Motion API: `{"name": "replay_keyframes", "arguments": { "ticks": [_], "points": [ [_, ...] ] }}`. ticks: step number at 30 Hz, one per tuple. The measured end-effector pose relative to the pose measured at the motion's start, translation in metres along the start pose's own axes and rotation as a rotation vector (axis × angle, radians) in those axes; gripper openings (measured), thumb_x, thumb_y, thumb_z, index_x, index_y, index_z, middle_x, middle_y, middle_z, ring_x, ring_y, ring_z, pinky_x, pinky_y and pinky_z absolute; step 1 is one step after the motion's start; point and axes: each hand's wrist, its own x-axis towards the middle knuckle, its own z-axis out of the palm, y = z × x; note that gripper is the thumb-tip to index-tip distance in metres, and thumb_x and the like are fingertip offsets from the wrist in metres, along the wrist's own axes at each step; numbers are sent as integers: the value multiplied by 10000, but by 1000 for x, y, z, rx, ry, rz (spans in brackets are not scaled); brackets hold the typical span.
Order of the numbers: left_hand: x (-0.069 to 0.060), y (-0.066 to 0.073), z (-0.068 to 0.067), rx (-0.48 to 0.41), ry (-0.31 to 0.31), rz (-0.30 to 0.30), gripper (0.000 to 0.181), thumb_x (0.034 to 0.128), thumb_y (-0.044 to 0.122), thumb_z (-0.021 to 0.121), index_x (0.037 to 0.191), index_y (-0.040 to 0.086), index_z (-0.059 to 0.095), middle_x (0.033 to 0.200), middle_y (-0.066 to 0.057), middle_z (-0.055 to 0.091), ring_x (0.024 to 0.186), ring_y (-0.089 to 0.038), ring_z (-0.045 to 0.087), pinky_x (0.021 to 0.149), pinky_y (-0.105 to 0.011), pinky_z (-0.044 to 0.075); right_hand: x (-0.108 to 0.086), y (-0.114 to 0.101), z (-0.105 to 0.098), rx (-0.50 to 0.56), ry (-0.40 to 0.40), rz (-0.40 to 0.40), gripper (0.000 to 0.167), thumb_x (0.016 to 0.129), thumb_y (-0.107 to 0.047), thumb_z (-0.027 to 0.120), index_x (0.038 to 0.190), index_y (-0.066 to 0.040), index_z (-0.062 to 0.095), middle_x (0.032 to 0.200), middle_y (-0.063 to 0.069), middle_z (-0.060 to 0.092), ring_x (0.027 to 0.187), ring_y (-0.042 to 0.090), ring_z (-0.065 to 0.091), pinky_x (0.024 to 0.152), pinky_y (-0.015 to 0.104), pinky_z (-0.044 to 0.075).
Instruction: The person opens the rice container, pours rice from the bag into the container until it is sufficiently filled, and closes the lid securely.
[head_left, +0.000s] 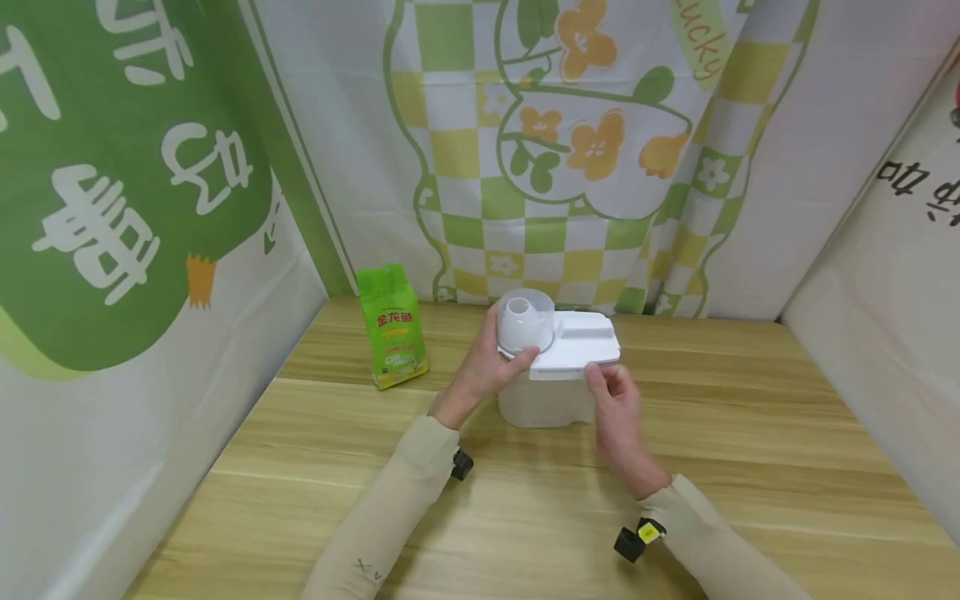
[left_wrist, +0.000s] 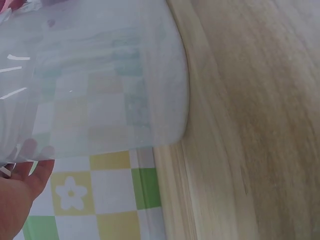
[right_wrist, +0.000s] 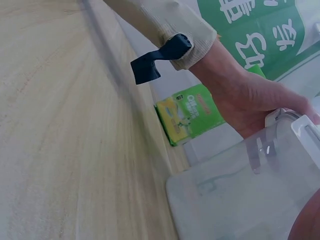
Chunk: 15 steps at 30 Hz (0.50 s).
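Observation:
A clear plastic storage container [head_left: 546,406] stands upright on the table, with a white lid [head_left: 573,354] on top. A transparent round cup [head_left: 527,321] with a white piece inside sits on the lid's left part. My left hand [head_left: 482,364] grips the container's upper left side, thumb over the front of the lid and fingers round the side. At the lid's front right edge, my right hand [head_left: 618,410] pinches the rim with its thumb and curled fingers. The right wrist view shows the see-through wall [right_wrist: 240,185] and the left hand [right_wrist: 250,102] at the top.
A green printed bag [head_left: 393,329] stands on the wooden table [head_left: 720,467], left of the container. Behind the table hangs a checked, flowered curtain [head_left: 525,225]. Printed cloth walls [head_left: 247,350] close off the left and right sides.

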Motion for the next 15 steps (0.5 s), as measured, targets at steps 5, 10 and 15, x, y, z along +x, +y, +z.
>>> {"name": "replay_keyframes", "arguments": {
  "ticks": [5,10,15],
  "points": [
    [-1,3,1,-1,6,-19,842,824,222,733,1502,96,251,1349,-158,519,1109,-277,601,977,-407,507,0,0,2,10,13,2,195,976,-153,608,802,-176,523,855,-90,554,879,82,506,809,231,420],
    [-1,5,1,-18,11,-32,849,823,148,748,1503,69,247,1365,-187,506,1104,-309,603,959,-431,514,1,-3,4,-4,14,14,201,977,-153,605,805,-151,502,835,-104,556,855,72,512,804,253,431],
    [-3,19,-1,-14,6,-37,833,827,97,724,1495,-2,236,1345,-248,504,1083,-359,607,944,-445,525,0,-5,5,-23,11,38,201,991,-161,580,818,-141,480,860,-107,551,878,64,505,818,244,420]
  ]
}}
